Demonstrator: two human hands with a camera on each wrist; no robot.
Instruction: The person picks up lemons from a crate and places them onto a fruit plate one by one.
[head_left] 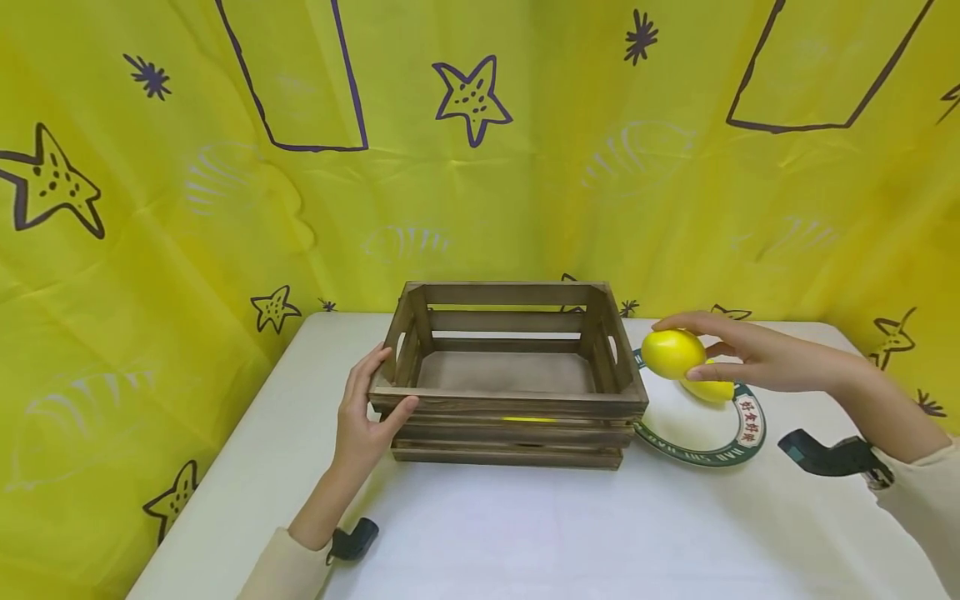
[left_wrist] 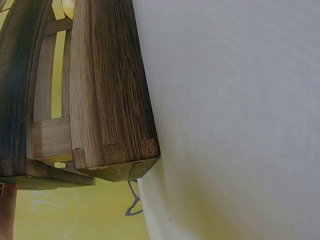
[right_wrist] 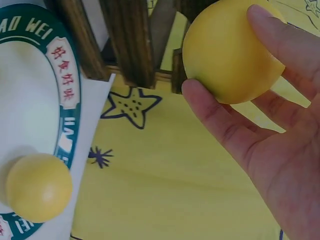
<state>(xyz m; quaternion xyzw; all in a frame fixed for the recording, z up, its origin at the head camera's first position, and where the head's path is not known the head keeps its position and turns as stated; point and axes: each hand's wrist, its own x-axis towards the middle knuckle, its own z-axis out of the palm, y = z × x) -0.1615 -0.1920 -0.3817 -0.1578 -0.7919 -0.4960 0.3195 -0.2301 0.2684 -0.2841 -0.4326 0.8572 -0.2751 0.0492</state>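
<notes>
In the head view, a slatted wooden crate [head_left: 510, 406] stands on the table. My left hand [head_left: 363, 417] grips its near left corner, thumb over the front top slat and fingers along the side. A lemon [head_left: 672, 353] is pinched between the thumb and fingers of my right hand [head_left: 742, 350], held in the air just right of the crate. Beneath it, a second lemon [head_left: 708, 390] lies on a white plate with a green lettered rim [head_left: 701, 457]. Through the crate's front gap shows a strip of something yellow [head_left: 528, 419], mostly hidden.
The white table [head_left: 480, 533] carries the crate and, close to its right side, the plate. Behind the table hangs a yellow curtain [head_left: 525, 217] with drawn starfish. Dark wrist mounts [head_left: 832, 454] sit at both wrists.
</notes>
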